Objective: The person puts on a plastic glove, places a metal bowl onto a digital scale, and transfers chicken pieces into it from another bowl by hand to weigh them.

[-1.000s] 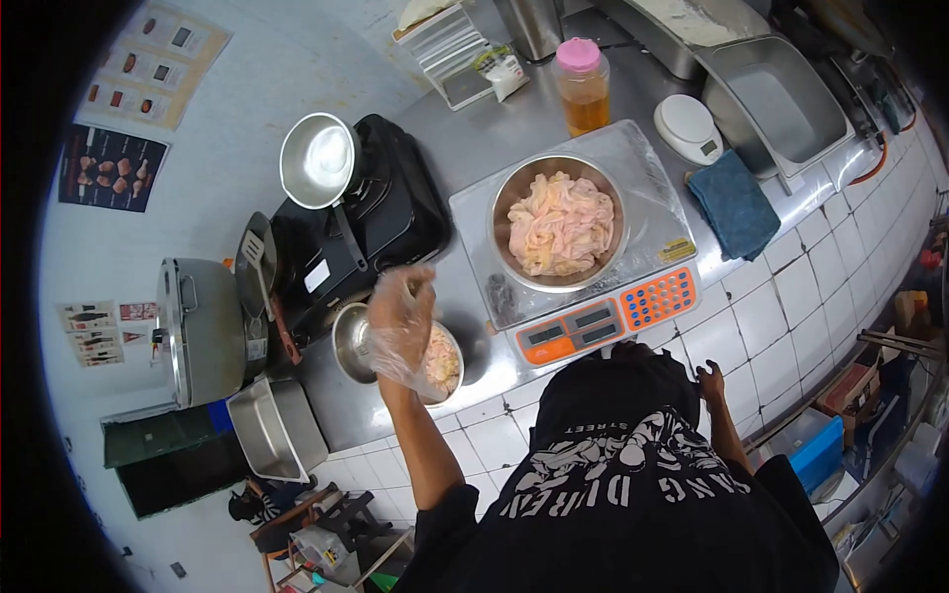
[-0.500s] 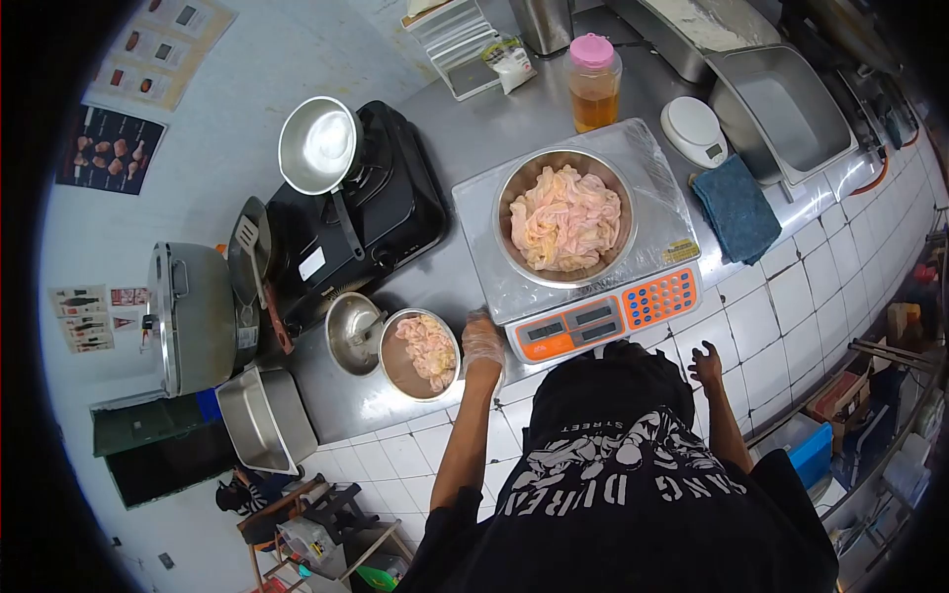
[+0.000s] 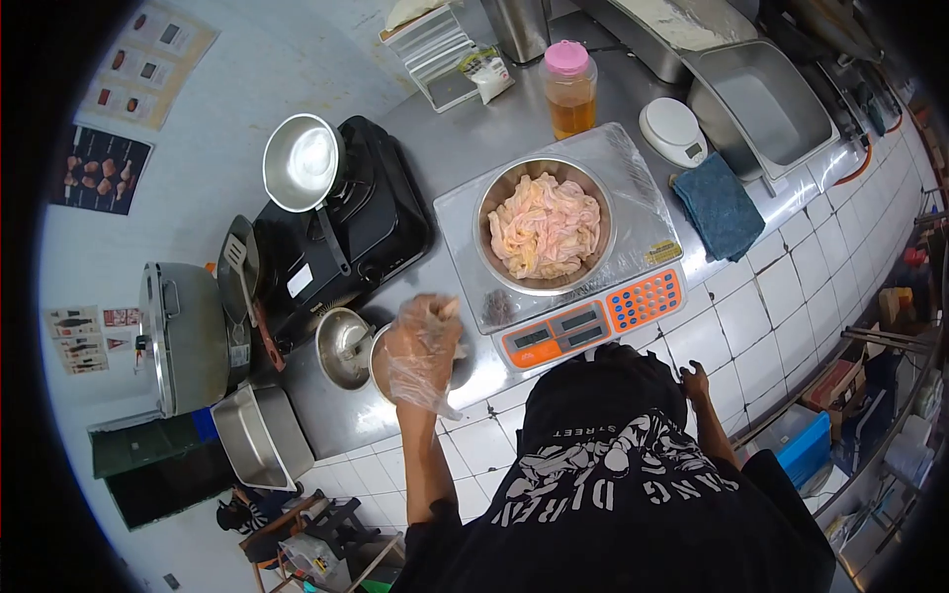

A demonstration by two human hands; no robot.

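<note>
My left hand (image 3: 423, 348), in a clear plastic glove, is raised over the smaller steel bowl (image 3: 380, 368) and hides most of it. Its fingers are curled together; whatever they hold cannot be made out. Bare, with fingers loosely apart, my right hand (image 3: 695, 381) hangs beside my body, right of the scale's keypad. A large steel bowl (image 3: 481, 237) full of pale pink raw skin or meat (image 3: 546, 225) stands on the plastic-covered scale (image 3: 643, 296). Left of the smaller bowl is another steel bowl (image 3: 343, 348) with a utensil in it.
A black stove (image 3: 381, 212) bears a saucepan (image 3: 302, 163), left of the scale. Behind the scale stands a pink-lidded jar (image 3: 570, 94). To the right are a small white scale (image 3: 674, 131), a blue cloth (image 3: 719, 208) and steel pans (image 3: 771, 104). A large pot (image 3: 188, 336) stands far left.
Half a second ago my left hand was between the smaller bowl and the scale; it has moved left, over that bowl. My right hand stays at my side. The view has shifted slightly.
</note>
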